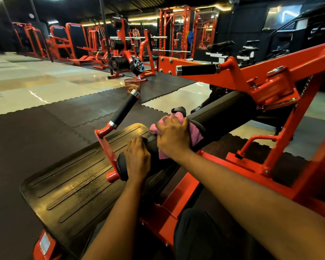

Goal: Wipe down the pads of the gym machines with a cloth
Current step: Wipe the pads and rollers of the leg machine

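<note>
The right hand (174,136) is closed over a bunched pink cloth (195,133), fingers curled into its folds, and the cloth is pressed onto the top of a black roller pad (223,113). The left hand (138,158) is laid on the same pad nearer its close end, just beside the right hand, with its fingers held together and curved over the pad's top.

The pad's near end is rounded off against an orange bracket (109,156). Its far end is tucked under an orange pivot housing (278,85). From the bracket a black-gripped handle (124,108) rises at a tilt, chrome-capped, close to the left of the cloth. A second handle (198,69) is set across higher up, well apart from the hands. A ribbed black footplate (73,184) lies left of the pad, with its rounded corner reaching almost to the cloth.

To the right the space is hemmed in by the machine's orange frame (298,59) and its lower rails. To the left it is open — black interlocking floor mats (36,132), then glossy tiles (26,79). A red wire basket (132,85) stands on the floor beyond the tilted handle, and a rack of weight plates (120,61) stands farther off.

Both forearms are stretched forward from the lower edge of the view — the right one crosses above the frame, and the left one runs in beside the footplate.
</note>
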{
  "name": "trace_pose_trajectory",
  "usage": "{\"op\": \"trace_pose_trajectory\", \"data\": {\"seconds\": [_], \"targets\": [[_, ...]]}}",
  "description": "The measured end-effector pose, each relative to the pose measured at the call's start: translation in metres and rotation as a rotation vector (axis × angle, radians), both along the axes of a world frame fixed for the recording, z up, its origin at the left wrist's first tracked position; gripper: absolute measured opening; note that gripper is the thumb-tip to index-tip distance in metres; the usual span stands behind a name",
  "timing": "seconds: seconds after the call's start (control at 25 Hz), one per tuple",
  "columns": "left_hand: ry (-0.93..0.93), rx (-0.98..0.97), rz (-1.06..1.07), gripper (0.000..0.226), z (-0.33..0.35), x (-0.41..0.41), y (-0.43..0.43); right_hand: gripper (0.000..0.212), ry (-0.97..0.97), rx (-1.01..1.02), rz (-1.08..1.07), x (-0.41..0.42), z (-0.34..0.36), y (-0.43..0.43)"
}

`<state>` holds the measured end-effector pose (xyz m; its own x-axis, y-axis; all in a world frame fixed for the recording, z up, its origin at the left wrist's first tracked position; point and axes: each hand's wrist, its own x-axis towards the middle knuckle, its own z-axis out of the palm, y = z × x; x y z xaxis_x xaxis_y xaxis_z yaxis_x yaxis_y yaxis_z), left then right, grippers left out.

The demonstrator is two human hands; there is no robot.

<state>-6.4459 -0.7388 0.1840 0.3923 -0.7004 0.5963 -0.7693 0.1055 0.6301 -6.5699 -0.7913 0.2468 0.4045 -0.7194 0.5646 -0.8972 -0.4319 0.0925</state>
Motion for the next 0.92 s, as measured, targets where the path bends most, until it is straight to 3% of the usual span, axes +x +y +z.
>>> {"op": "trace_pose_trajectory", "data": {"seconds": [0.12,0.32,0.48,0.6,0.8,0.92], "targets": [[-0.043,0.017,0.087,0.017,0.001,-0.009,0.002,0.032,0.047,-0.026,0.071,-0.033,0.014,-0.016],[-0.170,0.066,0.177,0.034,0.000,-0.019,0.008,0.040,-0.058,-0.062,-0.135,-0.126,0.064,-0.072],[-0.193,0.061,0.135,0.045,-0.004,-0.024,0.021,0.034,-0.155,-0.011,-0.270,-0.168,0.097,-0.096],[-0.166,0.031,0.111,0.037,-0.008,-0.026,0.026,0.031,-0.143,-0.029,-0.294,-0.140,0.085,-0.082],[-0.116,-0.049,0.067,0.035,-0.018,-0.029,0.033,0.030,-0.017,0.031,-0.093,-0.042,0.033,-0.021],[-0.085,-0.062,0.039,0.031,-0.018,-0.027,0.037,0.030,0.021,0.020,0.028,-0.030,0.018,-0.009]]}}
